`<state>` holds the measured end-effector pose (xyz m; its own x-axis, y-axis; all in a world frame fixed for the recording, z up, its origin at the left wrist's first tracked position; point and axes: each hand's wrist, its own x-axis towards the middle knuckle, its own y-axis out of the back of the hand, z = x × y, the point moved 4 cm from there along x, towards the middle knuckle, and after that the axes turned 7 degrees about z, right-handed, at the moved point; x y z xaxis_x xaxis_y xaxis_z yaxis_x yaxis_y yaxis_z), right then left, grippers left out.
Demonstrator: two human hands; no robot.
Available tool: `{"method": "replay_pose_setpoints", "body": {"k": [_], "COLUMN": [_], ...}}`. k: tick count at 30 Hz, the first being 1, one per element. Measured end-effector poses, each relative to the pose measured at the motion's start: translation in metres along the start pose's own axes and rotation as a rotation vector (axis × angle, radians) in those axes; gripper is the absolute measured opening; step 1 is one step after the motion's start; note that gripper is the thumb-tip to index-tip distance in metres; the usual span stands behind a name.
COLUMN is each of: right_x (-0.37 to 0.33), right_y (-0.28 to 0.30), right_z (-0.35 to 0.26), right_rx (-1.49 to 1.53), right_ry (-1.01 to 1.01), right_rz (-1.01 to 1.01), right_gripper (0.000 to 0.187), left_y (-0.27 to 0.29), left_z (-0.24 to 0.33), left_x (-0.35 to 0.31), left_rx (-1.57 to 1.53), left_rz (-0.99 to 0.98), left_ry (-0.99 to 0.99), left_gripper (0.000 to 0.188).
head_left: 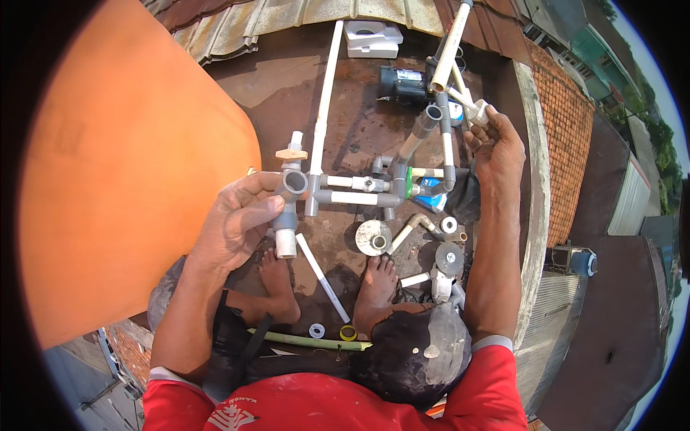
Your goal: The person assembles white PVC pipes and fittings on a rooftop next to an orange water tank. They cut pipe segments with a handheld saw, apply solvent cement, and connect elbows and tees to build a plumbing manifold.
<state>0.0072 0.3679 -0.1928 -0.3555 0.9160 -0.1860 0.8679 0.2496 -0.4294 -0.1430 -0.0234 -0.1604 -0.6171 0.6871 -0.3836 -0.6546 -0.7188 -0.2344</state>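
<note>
My left hand [241,215] is closed around a grey PVC tee [293,183]. A valve with a tan handle [291,154] stands at its upper end, and a short white pipe stub [285,244] sticks out below. At the right, my right hand [497,147] pinches a small white plastic piece [478,111]; its exact kind is unclear. Between my hands stands an assembly of grey and white pipes [359,198], with an open grey upright pipe [418,133] and an inline valve [368,184].
A large orange tank [144,172] fills the left side. A dark water pump [402,85] and white foam packing [372,39] lie at the back. Near my feet are an angle grinder [443,273], a loose white pipe [322,276] and tape rolls [348,332]. A ledge [532,194] borders the right.
</note>
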Motion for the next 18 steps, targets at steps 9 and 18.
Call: {"method": "replay_pose_setpoints", "body": {"k": [9,18], "right_x": [-0.046,-0.003], "right_y": [-0.082,-0.213], "right_z": [-0.100,-0.081], "right_rx": [-1.012,-1.984], "right_ry": [0.911,1.134], "right_rz": [-0.267,-0.803], "right_gripper": [0.032,0.031], "left_y": [-0.004,-0.004], "left_z": [0.008,0.026], "left_x": [-0.007,-0.018], "left_rx": [-0.071,0.050], "left_rz": [-0.050,-0.027], "left_ry": [-0.037,-0.082], "left_gripper": [0.041,0.037]}}
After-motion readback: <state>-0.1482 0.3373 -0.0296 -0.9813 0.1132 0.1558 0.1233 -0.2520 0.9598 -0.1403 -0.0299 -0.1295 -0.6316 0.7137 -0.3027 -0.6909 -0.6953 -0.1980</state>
